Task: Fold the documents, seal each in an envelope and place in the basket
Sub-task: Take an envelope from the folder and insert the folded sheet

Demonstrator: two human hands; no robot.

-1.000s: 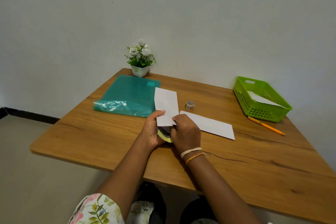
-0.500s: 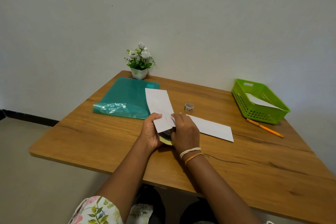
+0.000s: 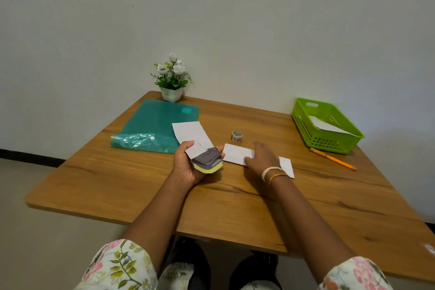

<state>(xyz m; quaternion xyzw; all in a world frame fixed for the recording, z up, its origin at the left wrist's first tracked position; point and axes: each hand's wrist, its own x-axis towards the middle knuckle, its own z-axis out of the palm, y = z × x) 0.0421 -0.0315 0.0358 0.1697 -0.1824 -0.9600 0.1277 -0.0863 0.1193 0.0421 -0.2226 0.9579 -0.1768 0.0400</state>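
Note:
My left hand [image 3: 186,168] grips a white envelope [image 3: 191,135] just above the table, its far end pointing away from me. The envelope's flap [image 3: 207,160] is open, showing a grey lining and a yellow strip. My right hand [image 3: 261,156] lies with fingers spread on a folded white document [image 3: 235,153] that rests flat on the table to the right of the envelope. The green basket [image 3: 329,142] stands at the far right with a white envelope [image 3: 327,125] inside it.
A small tape roll [image 3: 237,136] sits behind the folded document. An orange pen [image 3: 333,159] lies in front of the basket. A teal plastic folder [image 3: 155,125] and a potted plant [image 3: 171,77] occupy the far left of the wooden table [image 3: 117,183].
My right hand let go of the envelope and moved right onto the folded document. The envelope's flap now hangs open in my left hand.

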